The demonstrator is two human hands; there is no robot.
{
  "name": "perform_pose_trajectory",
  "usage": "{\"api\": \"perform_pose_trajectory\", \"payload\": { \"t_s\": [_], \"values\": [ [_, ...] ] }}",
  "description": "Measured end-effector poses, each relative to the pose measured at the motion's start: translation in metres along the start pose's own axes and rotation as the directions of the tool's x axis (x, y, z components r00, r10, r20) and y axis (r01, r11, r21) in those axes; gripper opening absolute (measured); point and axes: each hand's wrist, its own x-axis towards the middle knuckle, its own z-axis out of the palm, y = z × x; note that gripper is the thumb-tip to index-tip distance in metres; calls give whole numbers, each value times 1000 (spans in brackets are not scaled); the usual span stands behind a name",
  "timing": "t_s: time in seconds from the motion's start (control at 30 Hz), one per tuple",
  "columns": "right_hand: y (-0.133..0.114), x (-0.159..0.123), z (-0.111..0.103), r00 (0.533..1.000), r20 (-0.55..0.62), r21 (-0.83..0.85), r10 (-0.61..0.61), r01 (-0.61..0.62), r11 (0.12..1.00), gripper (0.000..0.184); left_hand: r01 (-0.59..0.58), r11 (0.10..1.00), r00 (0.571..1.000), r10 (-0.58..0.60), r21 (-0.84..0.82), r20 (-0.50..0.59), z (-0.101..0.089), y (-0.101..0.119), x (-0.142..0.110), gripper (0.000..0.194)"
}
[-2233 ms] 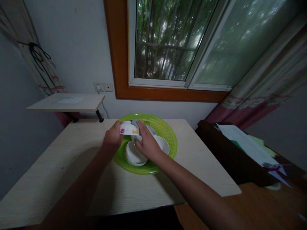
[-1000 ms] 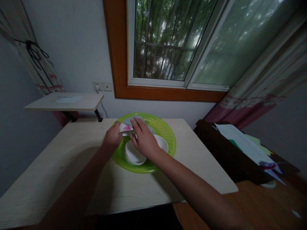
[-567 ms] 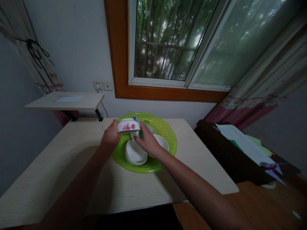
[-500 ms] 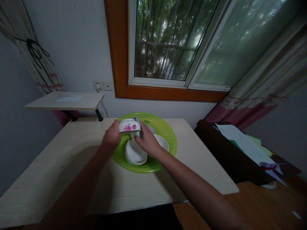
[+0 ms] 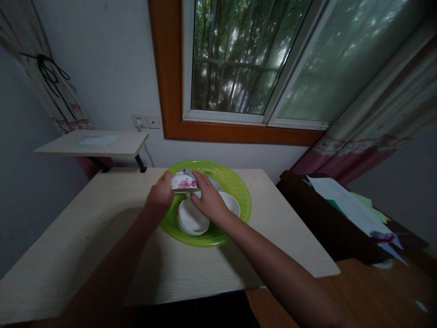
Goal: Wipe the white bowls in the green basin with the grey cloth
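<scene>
A white bowl with pink flowers (image 5: 184,183) is held up on its side above a round green basket (image 5: 241,191). Its left edge is gripped by my left hand (image 5: 162,193). My right hand (image 5: 209,197) is closed on its right side, with a small grey cloth (image 5: 189,172) pressed between the fingers and the bowl. Below, a plain white bowl (image 5: 193,217) lies tilted in the basket. Another white bowl (image 5: 232,203) sits partly behind my right wrist. More dishware at the back of the basket is mostly hidden by my hands.
The basket stands on a pale wooden table (image 5: 280,218) against the wall under a window. A small raised shelf (image 5: 126,145) with a paper on it is at the back left. Papers (image 5: 348,205) lie on a dark cabinet (image 5: 307,218) to the right.
My right hand and the cloth have shifted a little to the left over the flowered bowl. The bowl has turned slightly; both hands still hold it.
</scene>
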Motion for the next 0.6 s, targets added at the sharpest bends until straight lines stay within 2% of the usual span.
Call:
{"api": "perform_pose_trajectory", "payload": {
  "t_s": [0.17, 0.27, 0.43, 0.6],
  "values": [
    [20, 3, 1, 990, 34, 171, 135, -139, 976, 69, -2, 1000, 1000, 2, -16, -24, -4, -1, -1, 39],
    [21, 3, 2, 983, 52, 195, 178, -185, 963, 67, 0, 1000, 1000, 0, -11, -24, -6, 1, -2, 39],
    [15, 4, 0, 992, 15, 39, 124, -125, 991, 60, 3, 1000, 1000, -2, 18, -12, -9, 9, -5, 39],
    [18, 10, -1, 986, 29, -81, 164, -162, 984, 44, -15, 1000, 999, 15, 11, -44, -7, 8, -5, 40]
  ]
}}
